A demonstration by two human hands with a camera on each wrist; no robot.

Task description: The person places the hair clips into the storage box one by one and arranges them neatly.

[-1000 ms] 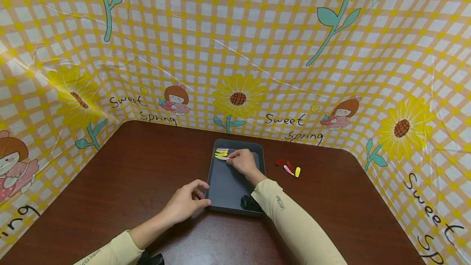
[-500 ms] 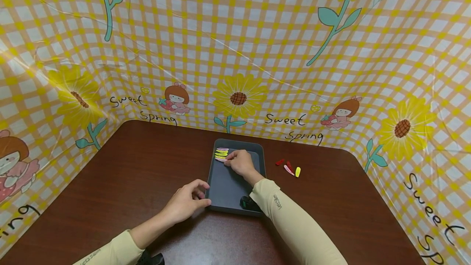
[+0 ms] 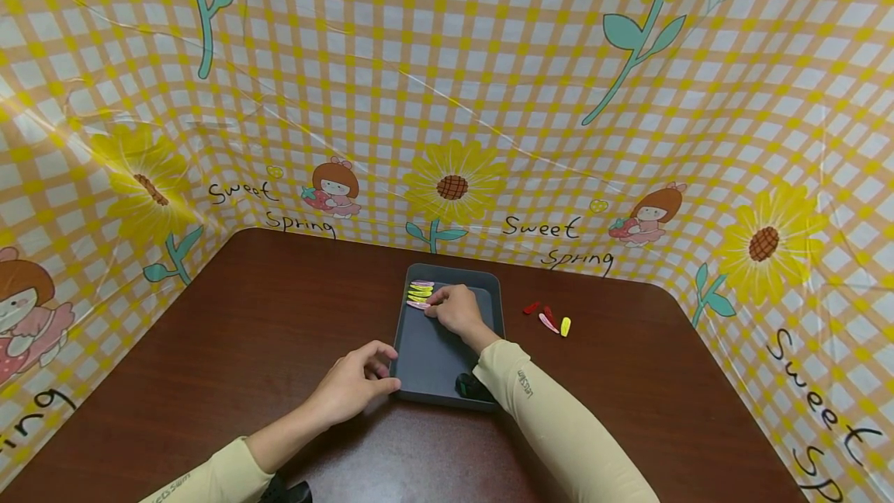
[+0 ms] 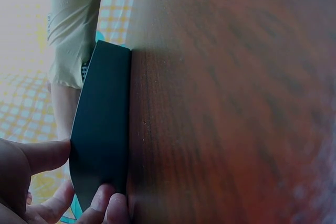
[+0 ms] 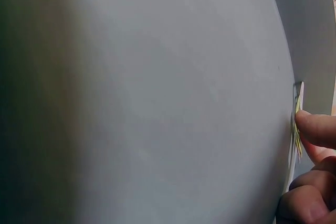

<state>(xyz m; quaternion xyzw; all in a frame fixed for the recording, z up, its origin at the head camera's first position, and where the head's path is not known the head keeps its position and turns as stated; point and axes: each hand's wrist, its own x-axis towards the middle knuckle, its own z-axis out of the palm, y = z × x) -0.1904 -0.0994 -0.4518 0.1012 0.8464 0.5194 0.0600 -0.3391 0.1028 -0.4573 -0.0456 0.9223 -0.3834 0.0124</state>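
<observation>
A dark grey tray (image 3: pixel 454 355) sits on the table. Inside it, toward the far left, several yellow and pink snap hair clips (image 3: pixel 421 291) lie in a close column. My right hand (image 3: pixel 457 309) reaches over the tray, thumb and fingertips pinching the right end of the nearest pink hair clip (image 3: pixel 417 305). In the right wrist view the thumb (image 5: pixel 317 129) is right at the clips, and the other fingers are bent below it. My left hand (image 3: pixel 352 380) rests at the tray's near left corner, its relaxed fingertips and thumb touching the outside of the wall (image 4: pixel 102 114).
Right of the tray, two red clips (image 3: pixel 531 307), a pink clip (image 3: pixel 548 323) and a yellow clip (image 3: pixel 565 327) lie loose on the brown table (image 3: pixel 300 286). A checked, flower-printed cloth (image 3: pixel 454 99) hangs around the table's back and sides.
My right hand has shifted slightly left and nearer, bringing the pink hair clip down below the yellow ones, level with the column. The left hand and the tray stay put.
</observation>
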